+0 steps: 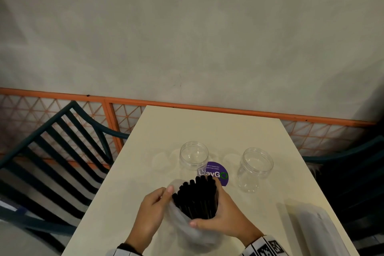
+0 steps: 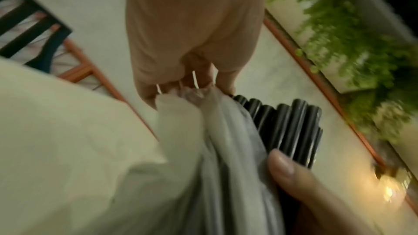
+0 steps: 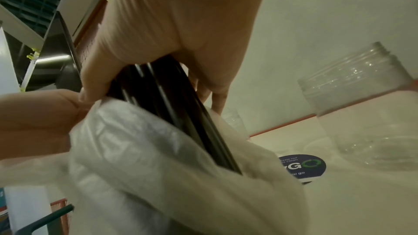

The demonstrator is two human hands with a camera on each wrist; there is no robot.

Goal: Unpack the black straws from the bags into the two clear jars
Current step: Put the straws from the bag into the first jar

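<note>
A thick bundle of black straws (image 1: 196, 198) (image 2: 285, 128) (image 3: 172, 110) sticks up out of a thin white plastic bag (image 1: 182, 224) (image 2: 214, 149) (image 3: 158, 158) near the table's front edge. My right hand (image 1: 220, 216) (image 3: 178, 29) is wrapped round the bundle. My left hand (image 1: 153, 206) (image 2: 192, 29) pinches the bag's rim beside the straws. Two clear jars stand open and upright beyond: the left jar (image 1: 193, 155) and the right jar (image 1: 254, 169) (image 3: 371, 113). Neither jar holds straws.
A cream table (image 1: 207, 131) carries a round purple sticker (image 1: 218, 173) (image 3: 302, 166) between the jars. A second pale bag (image 1: 315, 226) lies at the front right. Dark slatted chairs (image 1: 52, 158) flank the table, with an orange railing (image 1: 124, 101) behind.
</note>
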